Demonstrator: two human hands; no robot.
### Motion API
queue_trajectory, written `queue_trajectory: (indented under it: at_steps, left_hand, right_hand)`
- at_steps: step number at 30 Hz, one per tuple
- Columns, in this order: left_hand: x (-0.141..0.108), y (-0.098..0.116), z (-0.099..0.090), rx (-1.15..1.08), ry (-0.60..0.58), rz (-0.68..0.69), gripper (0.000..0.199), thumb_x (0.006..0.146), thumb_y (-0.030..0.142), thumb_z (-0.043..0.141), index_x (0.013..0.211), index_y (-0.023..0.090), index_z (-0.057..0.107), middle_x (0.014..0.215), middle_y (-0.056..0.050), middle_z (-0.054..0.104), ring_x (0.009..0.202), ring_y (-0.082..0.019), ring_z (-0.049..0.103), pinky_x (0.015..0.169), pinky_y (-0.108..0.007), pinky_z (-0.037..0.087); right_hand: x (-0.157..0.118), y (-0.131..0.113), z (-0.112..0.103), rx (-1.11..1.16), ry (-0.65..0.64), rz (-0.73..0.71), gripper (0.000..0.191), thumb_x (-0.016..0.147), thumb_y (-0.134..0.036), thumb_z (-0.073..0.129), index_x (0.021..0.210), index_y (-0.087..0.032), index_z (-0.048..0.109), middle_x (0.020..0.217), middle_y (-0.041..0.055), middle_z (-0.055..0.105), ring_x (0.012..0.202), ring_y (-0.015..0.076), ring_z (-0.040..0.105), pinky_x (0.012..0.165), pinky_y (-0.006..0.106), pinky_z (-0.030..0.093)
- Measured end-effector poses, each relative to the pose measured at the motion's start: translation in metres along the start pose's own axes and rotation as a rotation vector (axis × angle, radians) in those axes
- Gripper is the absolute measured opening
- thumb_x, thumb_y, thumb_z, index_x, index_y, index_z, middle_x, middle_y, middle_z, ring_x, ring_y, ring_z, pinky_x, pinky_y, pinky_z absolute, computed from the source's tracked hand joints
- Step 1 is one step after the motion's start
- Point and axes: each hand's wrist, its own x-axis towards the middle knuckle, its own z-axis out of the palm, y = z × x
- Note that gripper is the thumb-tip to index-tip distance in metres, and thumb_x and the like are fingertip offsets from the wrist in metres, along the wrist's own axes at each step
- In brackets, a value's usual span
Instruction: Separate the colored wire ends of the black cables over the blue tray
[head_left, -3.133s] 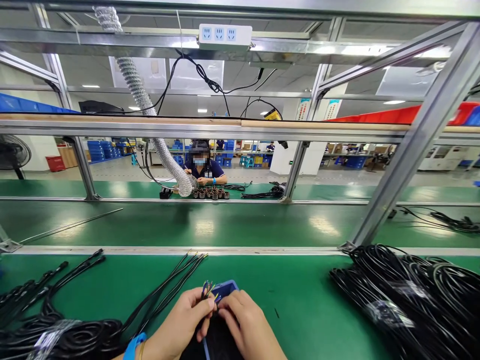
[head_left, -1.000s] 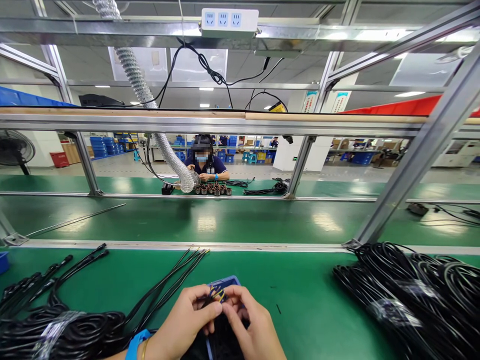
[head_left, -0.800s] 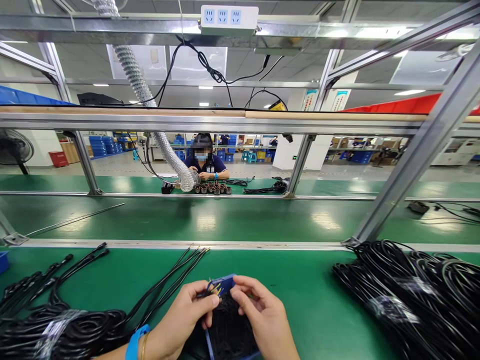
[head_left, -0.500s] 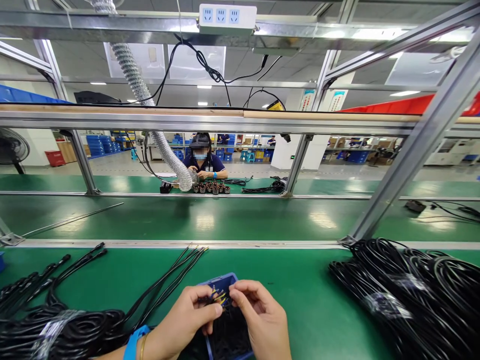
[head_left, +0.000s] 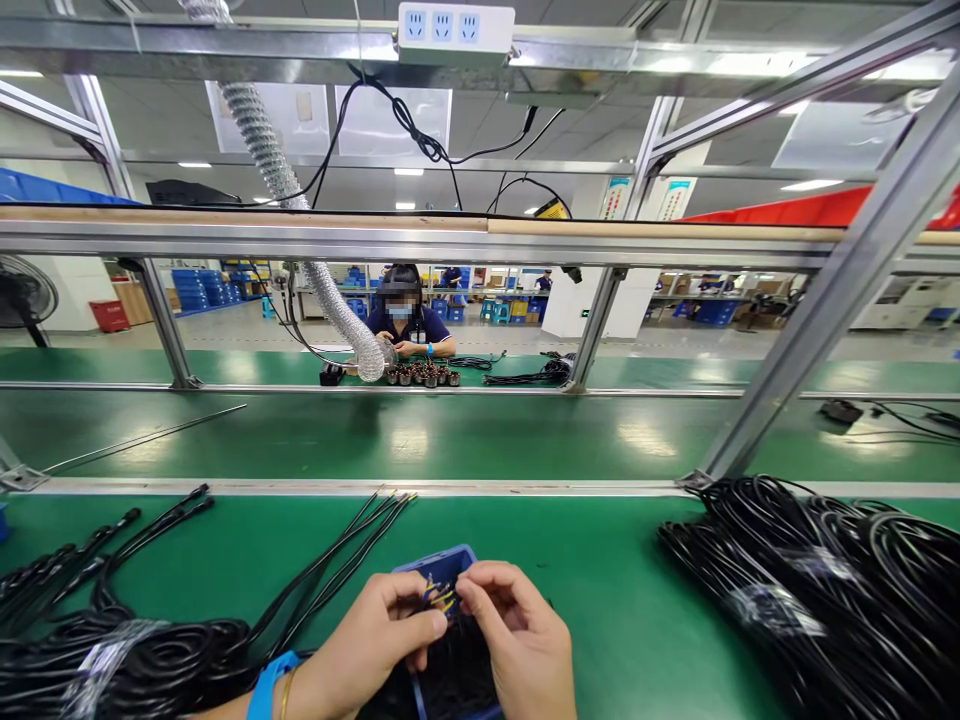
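Observation:
My left hand (head_left: 390,630), with a blue band on its wrist, is closed on black cables whose stripped ends show thin yellow and blue wires (head_left: 442,597). Close beside those wire ends, my right hand (head_left: 517,625) is pinched, thumb against forefinger; whatever sits between the fingertips is too small to make out. Both hands are above a blue bin (head_left: 459,555) holding small dark pieces that I cannot identify. Several black cables (head_left: 352,550) with yellowish tips lie on the green table to the left of the bin.
A coiled bundle of black cables (head_left: 127,650) lies at left, and a larger pile (head_left: 825,580) at right. A metal frame post (head_left: 817,290) rises at right. Beyond the table edge, a person (head_left: 405,320) sits behind a silver duct (head_left: 330,300) and several small round parts (head_left: 424,376).
My hands have barely moved; the right fingertips shifted very slightly left. The wire ends in my left hand are turned a little.

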Motion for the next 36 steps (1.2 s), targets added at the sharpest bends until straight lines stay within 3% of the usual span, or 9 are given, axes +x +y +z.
queue_trajectory:
  at_steps: [5, 8, 13, 16, 19, 23, 26, 31, 36]
  left_hand:
    - [0.001, 0.000, 0.001, -0.056, 0.023, -0.004, 0.044, 0.066, 0.052, 0.079, 0.078, 0.013, 0.064, 0.070, 0.001, 0.053, 0.054, -0.009, 0.045, 0.053, -0.024, 0.037]
    - [0.002, 0.002, 0.002, -0.084, 0.056, 0.019, 0.045, 0.069, 0.053, 0.077, 0.085, 0.013, 0.064, 0.067, 0.002, 0.053, 0.052, -0.008, 0.044, 0.052, -0.023, 0.036]
    - [0.001, 0.005, 0.002, -0.110, 0.090, -0.004, 0.033, 0.073, 0.044, 0.073, 0.075, 0.014, 0.059, 0.063, 0.004, 0.049, 0.053, -0.008, 0.042, 0.054, -0.023, 0.035]
    - [-0.001, 0.007, 0.003, -0.088, 0.083, -0.023, 0.030, 0.071, 0.042, 0.071, 0.074, 0.014, 0.059, 0.061, 0.004, 0.048, 0.053, -0.009, 0.040, 0.054, -0.024, 0.033]
    - [-0.001, 0.007, 0.003, -0.053, 0.084, -0.019, 0.028, 0.072, 0.040, 0.068, 0.073, 0.015, 0.057, 0.059, 0.004, 0.048, 0.053, -0.010, 0.041, 0.055, -0.024, 0.033]
    - [0.002, 0.001, 0.000, -0.032, 0.070, -0.001, 0.026, 0.074, 0.039, 0.066, 0.073, 0.016, 0.056, 0.058, 0.004, 0.048, 0.052, -0.010, 0.042, 0.055, -0.024, 0.034]
    - [0.004, -0.006, -0.002, -0.039, 0.043, 0.009, 0.027, 0.075, 0.040, 0.067, 0.074, 0.016, 0.056, 0.057, 0.005, 0.047, 0.050, -0.009, 0.041, 0.052, -0.023, 0.033]
    - [0.005, -0.014, -0.003, -0.032, 0.028, -0.002, 0.030, 0.075, 0.042, 0.070, 0.074, 0.016, 0.057, 0.052, 0.006, 0.046, 0.048, -0.009, 0.041, 0.050, -0.022, 0.032]
    - [0.004, -0.013, -0.002, -0.023, 0.042, -0.011, 0.032, 0.073, 0.044, 0.073, 0.072, 0.016, 0.058, 0.053, 0.006, 0.046, 0.047, -0.009, 0.041, 0.048, -0.022, 0.031]
  right_hand:
    - [-0.003, 0.004, -0.006, -0.110, -0.109, 0.023, 0.016, 0.089, -0.036, 0.066, 0.087, -0.022, 0.073, 0.077, 0.0034, 0.075, 0.065, 0.0162, 0.071, 0.063, 0.020, 0.059]
    - [0.003, 0.005, -0.013, -0.301, -0.173, -0.086, 0.027, 0.099, -0.033, 0.048, 0.105, -0.024, 0.073, 0.095, 0.0068, 0.077, 0.083, 0.0205, 0.073, 0.078, 0.030, 0.061]
    - [0.007, 0.011, -0.011, -0.885, -0.393, -0.306, 0.008, 0.079, -0.014, 0.072, 0.080, -0.021, 0.076, 0.120, 0.0135, 0.070, 0.116, 0.0386, 0.060, 0.096, 0.057, 0.051]
    - [0.002, 0.015, -0.007, -1.038, -0.482, -0.325, 0.017, 0.067, -0.002, 0.078, 0.070, -0.017, 0.074, 0.132, 0.0135, 0.064, 0.126, 0.0427, 0.051, 0.102, 0.060, 0.046]
    - [0.001, 0.015, -0.009, -1.005, -0.466, -0.327, 0.020, 0.067, 0.000, 0.077, 0.065, -0.019, 0.071, 0.127, 0.0091, 0.067, 0.123, 0.0398, 0.054, 0.099, 0.056, 0.048]
    - [0.007, 0.010, -0.015, -0.780, -0.446, -0.237, 0.016, 0.087, -0.013, 0.064, 0.082, -0.024, 0.073, 0.093, 0.0043, 0.074, 0.085, 0.0245, 0.068, 0.074, 0.037, 0.057]
    - [0.011, 0.005, -0.018, -0.533, -0.353, -0.166, 0.017, 0.094, -0.022, 0.057, 0.091, -0.026, 0.074, 0.082, 0.0002, 0.074, 0.073, 0.0174, 0.069, 0.069, 0.026, 0.056]
    - [0.010, -0.007, -0.016, -0.285, -0.170, -0.139, 0.011, 0.088, -0.031, 0.067, 0.089, -0.024, 0.075, 0.081, 0.0012, 0.076, 0.070, 0.0157, 0.071, 0.063, 0.018, 0.056]
    - [0.010, -0.013, -0.012, -0.229, -0.131, -0.142, 0.013, 0.084, -0.033, 0.071, 0.084, -0.022, 0.076, 0.077, 0.0034, 0.076, 0.066, 0.0171, 0.071, 0.060, 0.019, 0.058]
